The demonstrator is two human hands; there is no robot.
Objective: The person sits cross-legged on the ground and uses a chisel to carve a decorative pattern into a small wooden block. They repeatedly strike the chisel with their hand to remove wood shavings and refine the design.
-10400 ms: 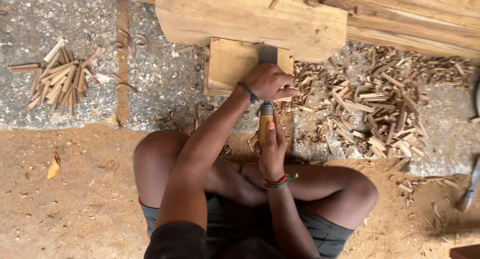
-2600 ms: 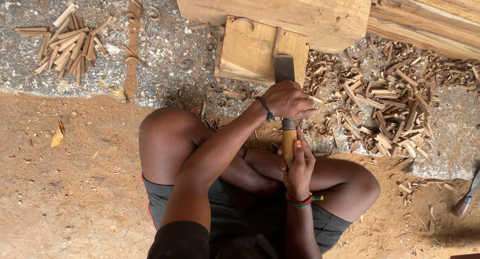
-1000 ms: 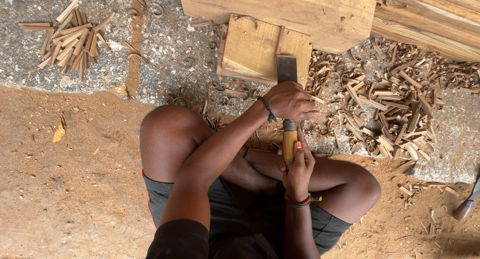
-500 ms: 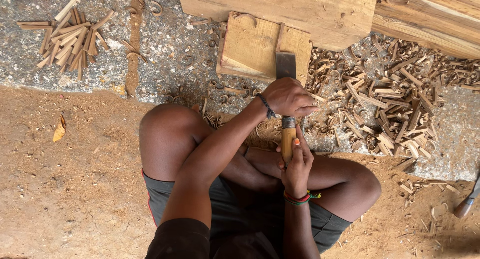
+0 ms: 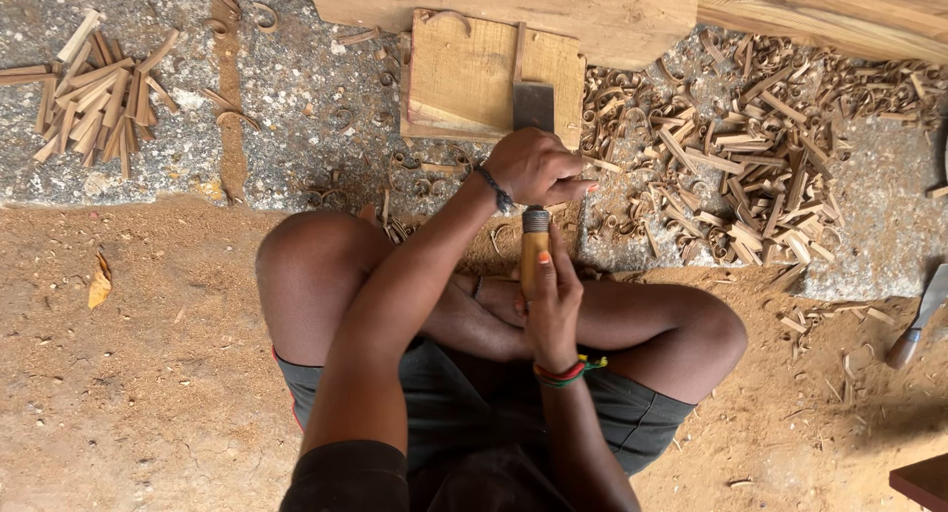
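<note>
The left hand (image 5: pixel 536 164) is curled shut over the chisel (image 5: pixel 534 176), low on the blade where it meets the wooden handle; one finger points out to the right. The right hand (image 5: pixel 553 300) wraps the handle from below, its fingers (image 5: pixel 565 265) lying loosely up along the wood, so the grip there is closed but slack. A dark band sits on the left wrist and a red and green one on the right.

The chisel points away from the person, and its flat metal blade lies on the board (image 5: pixel 474 78), near the board's right edge. The board is a pale square piece lying on the floor (image 5: pixel 296 97), its far edge tucked under a thick plank (image 5: pixel 553 8) that runs across the top of the view.

Right of the board lies a wide heap of shavings (image 5: pixel 750 157), curls and short flat chips together, touching the board's right side. Well left of the board is a separate pile of sticks (image 5: pixel 94 102). Near the board the floor is rough grey; on the person's side of it, it is brown sawdust (image 5: pixel 148 374).

The person sits cross-legged just below the board, knees spread to both sides of the hands. Far to the board's lower right another tool (image 5: pixel 918 315) lies on the sawdust, its blade half out of view.
</note>
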